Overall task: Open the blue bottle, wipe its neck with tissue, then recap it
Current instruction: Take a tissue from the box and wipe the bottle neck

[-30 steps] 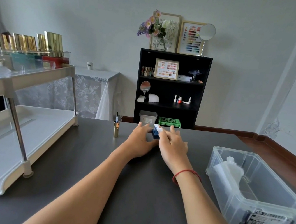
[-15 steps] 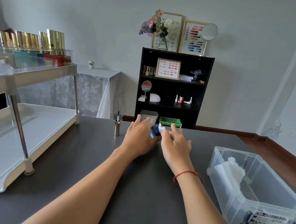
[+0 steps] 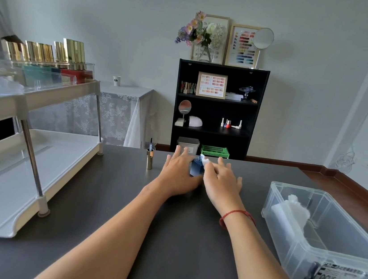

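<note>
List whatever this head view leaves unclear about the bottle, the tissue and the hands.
- Small blue glass bottle: lower body hidden between left hand and right hand.
- Bottle neck: too small to tell whether it is clean.
- White tissue wad: mostly hidden by right fingers.
- Gold cap with brush: bristles too small to make out.

Left hand (image 3: 177, 173) grips the tilted bottle (image 3: 196, 169); right hand (image 3: 221, 179) presses tissue (image 3: 204, 160) on its neck; cap (image 3: 149, 158) stands left.
</note>
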The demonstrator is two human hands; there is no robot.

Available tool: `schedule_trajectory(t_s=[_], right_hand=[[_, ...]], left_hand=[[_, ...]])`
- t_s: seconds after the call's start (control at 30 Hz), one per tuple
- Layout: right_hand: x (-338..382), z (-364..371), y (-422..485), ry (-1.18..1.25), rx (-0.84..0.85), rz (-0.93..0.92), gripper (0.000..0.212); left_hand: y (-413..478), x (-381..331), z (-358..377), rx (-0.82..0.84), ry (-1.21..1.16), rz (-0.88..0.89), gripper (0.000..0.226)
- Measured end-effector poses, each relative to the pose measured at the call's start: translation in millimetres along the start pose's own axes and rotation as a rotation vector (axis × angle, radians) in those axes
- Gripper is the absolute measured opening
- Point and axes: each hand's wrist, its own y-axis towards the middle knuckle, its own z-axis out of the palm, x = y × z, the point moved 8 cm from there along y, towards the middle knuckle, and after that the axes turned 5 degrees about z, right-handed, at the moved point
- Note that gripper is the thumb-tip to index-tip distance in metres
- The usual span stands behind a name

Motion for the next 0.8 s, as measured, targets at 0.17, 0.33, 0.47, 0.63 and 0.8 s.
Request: schedule_trajectory(t_s=[0.17, 0.33, 0.47, 0.63, 0.8], right_hand=[[-1, 0, 1, -0.001, 0.006, 0.007, 0.038], [-2, 0, 2, -0.001, 0.015, 0.014, 0.039], [1, -1, 0, 0.011, 0.011, 0.009, 0.041], [8, -3, -3, 0.051, -0.003, -0.032, 0.047], [3, -1, 1, 0.076, 0.006, -0.001, 0.04]], left_hand=[[-5, 6, -6, -0.016, -0.095, -0.057, 0.04], [-2, 7, 2, 0.06, -0.028, -0.018, 0.041], [4, 11, -2, -0.055, 0.061, 0.018, 0.037], [9, 10, -6, -0.166, 0.078, 0.04, 0.033], [9, 2, -3, -0.196, 0.108, 0.068, 0.031]])
